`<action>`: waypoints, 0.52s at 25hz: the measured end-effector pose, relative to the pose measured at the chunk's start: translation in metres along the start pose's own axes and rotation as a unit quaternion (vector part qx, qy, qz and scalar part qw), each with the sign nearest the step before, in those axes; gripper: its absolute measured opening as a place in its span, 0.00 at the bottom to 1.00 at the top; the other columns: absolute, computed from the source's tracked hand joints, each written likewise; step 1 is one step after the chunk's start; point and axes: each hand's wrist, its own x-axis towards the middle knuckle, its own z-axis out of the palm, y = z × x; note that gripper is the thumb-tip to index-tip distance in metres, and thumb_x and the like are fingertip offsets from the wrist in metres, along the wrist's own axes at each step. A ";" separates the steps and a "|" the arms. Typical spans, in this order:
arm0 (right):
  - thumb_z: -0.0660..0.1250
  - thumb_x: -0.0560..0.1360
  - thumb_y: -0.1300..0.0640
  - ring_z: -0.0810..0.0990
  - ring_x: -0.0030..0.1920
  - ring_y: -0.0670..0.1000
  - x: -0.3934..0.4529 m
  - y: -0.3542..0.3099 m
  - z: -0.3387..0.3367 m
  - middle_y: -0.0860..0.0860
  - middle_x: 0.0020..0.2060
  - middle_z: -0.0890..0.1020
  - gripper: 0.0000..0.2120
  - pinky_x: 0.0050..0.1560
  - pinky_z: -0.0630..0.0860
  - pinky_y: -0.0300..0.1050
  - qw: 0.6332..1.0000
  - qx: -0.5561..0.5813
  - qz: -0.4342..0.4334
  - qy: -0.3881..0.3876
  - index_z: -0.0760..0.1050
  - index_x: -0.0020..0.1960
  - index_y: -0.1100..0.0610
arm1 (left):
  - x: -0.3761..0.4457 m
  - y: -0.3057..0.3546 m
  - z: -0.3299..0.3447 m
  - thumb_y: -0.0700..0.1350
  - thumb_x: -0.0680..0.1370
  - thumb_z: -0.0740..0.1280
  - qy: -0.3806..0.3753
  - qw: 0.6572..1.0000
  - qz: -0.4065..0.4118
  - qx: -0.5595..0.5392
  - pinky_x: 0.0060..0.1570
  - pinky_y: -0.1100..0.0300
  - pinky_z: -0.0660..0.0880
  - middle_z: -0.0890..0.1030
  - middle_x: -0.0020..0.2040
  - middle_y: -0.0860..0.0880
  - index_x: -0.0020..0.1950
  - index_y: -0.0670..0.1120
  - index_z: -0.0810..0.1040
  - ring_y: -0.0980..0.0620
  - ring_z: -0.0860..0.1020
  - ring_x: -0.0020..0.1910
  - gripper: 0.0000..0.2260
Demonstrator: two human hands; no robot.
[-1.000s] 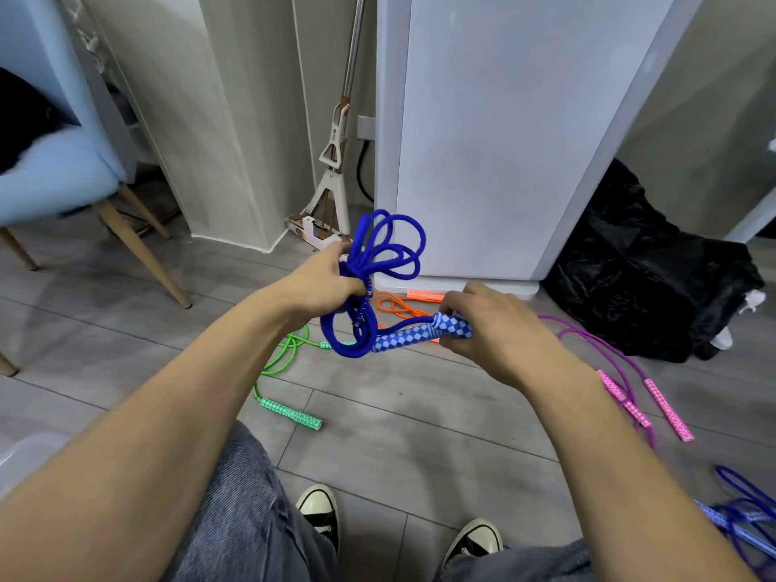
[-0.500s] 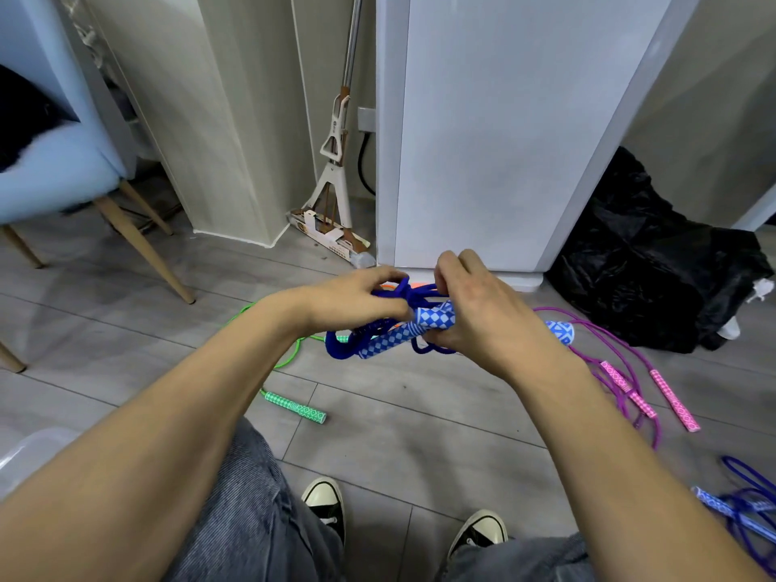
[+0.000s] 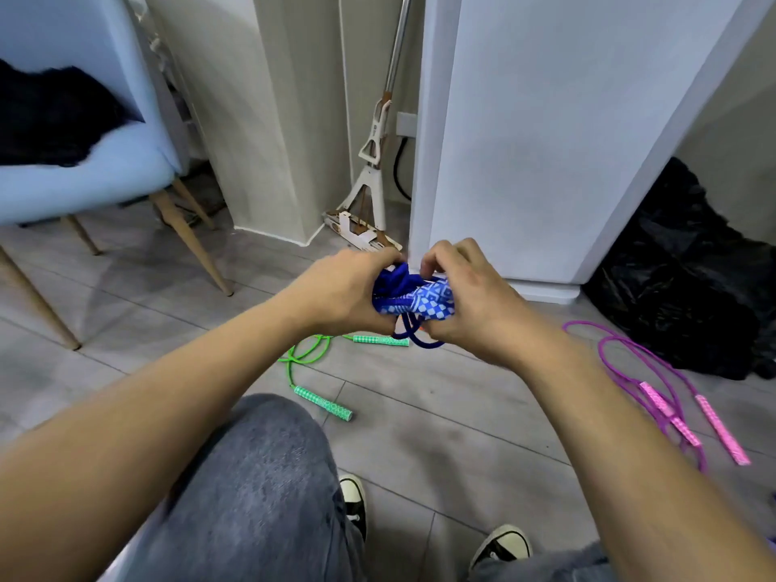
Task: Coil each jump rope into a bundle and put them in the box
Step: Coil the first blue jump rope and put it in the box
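- Both hands clamp the blue rope (image 3: pixel 413 302): my left hand (image 3: pixel 344 294) curls round the bunched cord, my right hand (image 3: pixel 466 298) pinches the checkered handle against it.
- A second ago the loops fanned wide above my left grip and the handle stuck out sideways; now they are squashed into one tight wad between my palms, with only a couple of strands hanging below.
- I judge the bundle nearly closed, ready for the box, which I cannot see.
- Below my grip on the floor lies the green rope (image 3: pixel 313 363), uncoiled; well off to the right, the purple rope (image 3: pixel 655 392), also loose.
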 end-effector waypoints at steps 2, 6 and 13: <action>0.77 0.67 0.56 0.75 0.52 0.47 0.011 -0.010 0.002 0.46 0.57 0.67 0.30 0.52 0.76 0.46 0.999 -0.011 -0.026 -0.040 0.67 0.62 0.43 | -0.014 -0.017 -0.008 0.63 0.59 0.68 0.030 0.999 -0.018 0.000 0.43 0.53 0.76 0.82 0.46 0.55 0.59 0.57 0.73 0.48 0.78 0.43 0.29; 0.73 0.69 0.45 0.75 0.57 0.53 0.042 -0.036 0.020 0.48 0.56 0.73 0.26 0.55 0.73 0.51 0.973 -0.188 -0.128 -0.041 0.71 0.65 0.47 | -0.052 -0.050 -0.020 0.65 0.57 0.64 0.063 0.995 -0.070 -0.019 0.44 0.53 0.77 0.78 0.43 0.59 0.57 0.57 0.73 0.52 0.76 0.41 0.30; 0.67 0.69 0.34 0.77 0.52 0.53 0.095 -0.139 0.077 0.48 0.51 0.74 0.24 0.54 0.70 0.51 0.896 -0.298 -0.308 -0.113 0.72 0.62 0.43 | -0.158 -0.118 -0.030 0.66 0.58 0.62 0.097 0.974 -0.207 -0.005 0.45 0.53 0.77 0.82 0.51 0.54 0.60 0.54 0.73 0.48 0.79 0.48 0.33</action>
